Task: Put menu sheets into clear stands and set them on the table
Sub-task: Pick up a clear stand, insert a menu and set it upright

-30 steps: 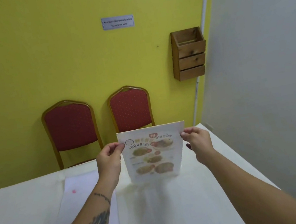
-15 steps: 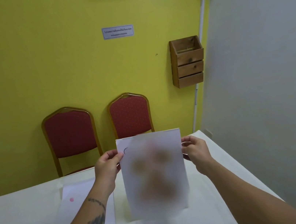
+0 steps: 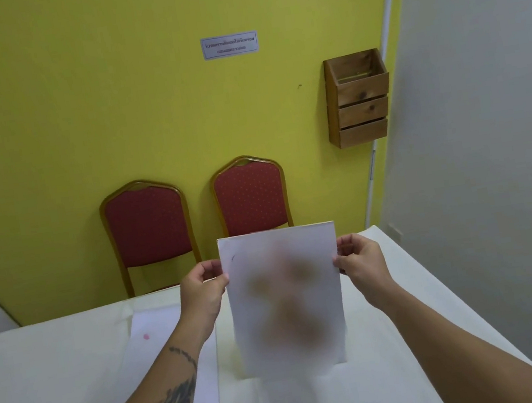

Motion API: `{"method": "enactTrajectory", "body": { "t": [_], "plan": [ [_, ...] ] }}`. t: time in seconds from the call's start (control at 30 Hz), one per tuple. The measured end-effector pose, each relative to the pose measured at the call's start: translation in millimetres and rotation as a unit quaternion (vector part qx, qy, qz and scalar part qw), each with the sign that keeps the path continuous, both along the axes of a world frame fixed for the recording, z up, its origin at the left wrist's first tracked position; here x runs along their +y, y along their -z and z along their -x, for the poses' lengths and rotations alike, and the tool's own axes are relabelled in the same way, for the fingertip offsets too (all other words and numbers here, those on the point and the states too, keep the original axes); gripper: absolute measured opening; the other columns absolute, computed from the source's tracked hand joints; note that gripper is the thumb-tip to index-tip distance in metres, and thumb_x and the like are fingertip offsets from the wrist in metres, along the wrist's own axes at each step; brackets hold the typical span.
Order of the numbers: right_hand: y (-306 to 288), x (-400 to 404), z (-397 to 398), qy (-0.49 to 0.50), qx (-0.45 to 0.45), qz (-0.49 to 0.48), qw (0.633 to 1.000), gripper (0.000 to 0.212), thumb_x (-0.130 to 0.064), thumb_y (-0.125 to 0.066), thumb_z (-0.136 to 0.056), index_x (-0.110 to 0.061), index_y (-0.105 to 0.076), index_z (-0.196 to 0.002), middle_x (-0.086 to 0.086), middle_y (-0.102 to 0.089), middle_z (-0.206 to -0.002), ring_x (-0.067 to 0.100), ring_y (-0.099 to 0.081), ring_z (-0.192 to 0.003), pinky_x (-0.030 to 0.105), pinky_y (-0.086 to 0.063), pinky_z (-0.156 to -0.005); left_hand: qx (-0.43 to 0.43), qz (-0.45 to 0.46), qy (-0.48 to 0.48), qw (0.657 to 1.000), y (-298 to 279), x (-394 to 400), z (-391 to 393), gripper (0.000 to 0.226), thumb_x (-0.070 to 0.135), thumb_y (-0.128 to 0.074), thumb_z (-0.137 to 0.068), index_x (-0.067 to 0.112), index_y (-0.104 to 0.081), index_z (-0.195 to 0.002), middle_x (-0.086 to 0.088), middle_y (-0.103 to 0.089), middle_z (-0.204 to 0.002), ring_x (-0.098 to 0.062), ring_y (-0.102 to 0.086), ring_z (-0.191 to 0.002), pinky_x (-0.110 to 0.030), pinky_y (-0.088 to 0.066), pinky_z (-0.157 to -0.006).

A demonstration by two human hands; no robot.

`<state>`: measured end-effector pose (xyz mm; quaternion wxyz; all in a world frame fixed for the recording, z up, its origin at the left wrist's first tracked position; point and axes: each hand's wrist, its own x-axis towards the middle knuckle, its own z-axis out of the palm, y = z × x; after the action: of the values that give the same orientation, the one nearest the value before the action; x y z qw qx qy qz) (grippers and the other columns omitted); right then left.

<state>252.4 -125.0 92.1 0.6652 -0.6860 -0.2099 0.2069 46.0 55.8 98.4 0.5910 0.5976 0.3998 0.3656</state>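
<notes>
- A person's left hand (image 3: pixel 203 288) and right hand (image 3: pixel 363 261) hold a menu sheet (image 3: pixel 286 301) upright above a white table (image 3: pixel 59 377), one hand on each long edge
- The left hand pinches the sheet's left edge near the top, thumb on the near face and fingers (image 3: pixel 207 267) curled behind it; a tattoo runs along that forearm
- The right hand pinches the right edge at about the same height, thumb in front, fingers (image 3: pixel 348 242) wrapped round the back
- Both grips are narrow and closed on the sheet, which spans the gap between the two hands
- The sheet's print is blurred into brown patches and cannot be read; a thin second edge along the top and right side hints at a backing behind it, though whether that is a clear stand cannot be told
- The sheet's lower edge is at or just above the tabletop; contact cannot be told
- More sheets (image 3: pixel 175 363) lie flat on the table to the left, partly under the left forearm, one bearing a small pink dot
- Two red chairs (image 3: pixel 147 226) stand against a yellow wall (image 3: pixel 71 109) beyond the table, a wooden wall box (image 3: pixel 359 97) to the right
</notes>
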Motion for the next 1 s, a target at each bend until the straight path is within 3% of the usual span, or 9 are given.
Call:
{"method": "enactTrajectory", "body": {
  "t": [0.13, 0.27, 0.37, 0.5, 0.6, 0.73, 0.87, 1.0],
  "plan": [
    [-9.5, -5.1, 13.8, 0.018, -0.018, 0.000, 1.000, 0.028, 0.012, -0.062, -0.084, -0.008, -0.066, -0.103, 0.011, -0.071, -0.087, 0.030, -0.070, -0.081, 0.030, -0.054, -0.062, 0.025, -0.023, 0.000, 0.999, 7.9, 3.6, 14.0, 0.019, 0.000, -0.068, -0.084, 0.016, -0.069, -0.094, -0.005, -0.067, -0.092, -0.022, -0.061, -0.087, -0.034, -0.052, -0.080],
    [-22.4, -12.0, 43.1, 0.110, -0.139, 0.053, 0.983, 0.042, -0.002, -0.071, -0.083, -0.015, -0.061, -0.121, 0.004, -0.064, -0.103, 0.024, -0.062, -0.095, 0.036, -0.054, -0.078, 0.039, -0.036, 0.015, 0.998, 14.5, 12.2, 44.0, 0.021, -0.001, -0.066, -0.086, 0.018, -0.070, -0.095, -0.007, -0.067, -0.093, -0.022, -0.061, -0.089, -0.038, -0.053, -0.085],
    [-29.7, -13.0, 75.0, 0.135, -0.185, 0.044, 0.973, 0.041, -0.003, -0.070, -0.084, -0.015, -0.061, -0.122, 0.004, -0.065, -0.106, 0.022, -0.062, -0.096, 0.032, -0.052, -0.077, 0.045, -0.037, 0.024, 0.998, 17.0, 23.0, 76.8, 0.021, -0.001, -0.064, -0.087, 0.018, -0.070, -0.093, -0.005, -0.068, -0.092, -0.022, -0.063, -0.089, -0.039, -0.053, -0.087],
    [-30.9, 7.9, 127.0, 0.068, -0.174, 0.050, 0.981, 0.037, -0.003, -0.069, -0.086, -0.017, -0.062, -0.119, 0.002, -0.068, -0.101, 0.015, -0.066, -0.093, 0.024, -0.058, -0.073, 0.047, -0.028, 0.033, 0.998, 21.9, 42.9, 126.0, 0.023, -0.002, -0.061, -0.087, 0.018, -0.071, -0.092, -0.003, -0.068, -0.089, -0.020, -0.063, -0.085, -0.034, -0.053, -0.080],
    [-18.1, 36.4, 168.0, 0.013, -0.166, 0.067, 0.984, 0.037, 0.000, -0.068, -0.086, -0.013, -0.064, -0.120, 0.002, -0.067, -0.099, 0.019, -0.066, -0.092, 0.030, -0.058, -0.076, 0.068, -0.028, 0.028, 0.997, 34.6, 57.4, 164.3, 0.021, 0.001, -0.062, -0.085, 0.020, -0.071, -0.089, -0.003, -0.069, -0.088, -0.021, -0.062, -0.082, -0.034, -0.051, -0.076],
    [10.2, 71.2, 217.4, -0.061, -0.147, 0.141, 0.977, 0.037, -0.002, -0.067, -0.088, -0.014, -0.062, -0.123, 0.005, -0.064, -0.108, 0.016, -0.064, -0.092, 0.027, -0.054, -0.075, 0.117, -0.024, 0.005, 0.993, 57.0, 69.5, 214.0, 0.016, 0.008, -0.064, -0.086, 0.022, -0.071, -0.091, 0.000, -0.070, -0.091, -0.021, -0.063, -0.085, -0.029, -0.049, -0.071],
    [40.2, 92.8, 245.3, -0.116, -0.130, 0.224, 0.959, 0.040, -0.010, -0.065, -0.089, -0.019, -0.060, -0.128, 0.005, -0.063, -0.118, 0.019, -0.064, -0.099, 0.032, -0.055, -0.078, 0.175, -0.018, -0.002, 0.984, 76.6, 74.0, 245.7, 0.019, 0.009, -0.063, -0.087, 0.021, -0.069, -0.100, -0.002, -0.068, -0.105, -0.023, -0.064, -0.097, -0.025, -0.046, -0.071],
    [64.4, 103.2, 259.8, -0.156, -0.121, 0.316, 0.928, 0.050, -0.018, -0.064, -0.089, -0.020, -0.053, -0.138, 0.007, -0.058, -0.128, 0.023, -0.060, -0.107, 0.033, -0.051, -0.085, 0.239, 0.011, 0.013, 0.971, 94.5, 73.7, 264.0, 0.032, 0.013, -0.065, -0.086, 0.021, -0.065, -0.116, -0.004, -0.060, -0.125, -0.020, -0.058, -0.103, -0.029, -0.042, -0.082]
  ]
}}
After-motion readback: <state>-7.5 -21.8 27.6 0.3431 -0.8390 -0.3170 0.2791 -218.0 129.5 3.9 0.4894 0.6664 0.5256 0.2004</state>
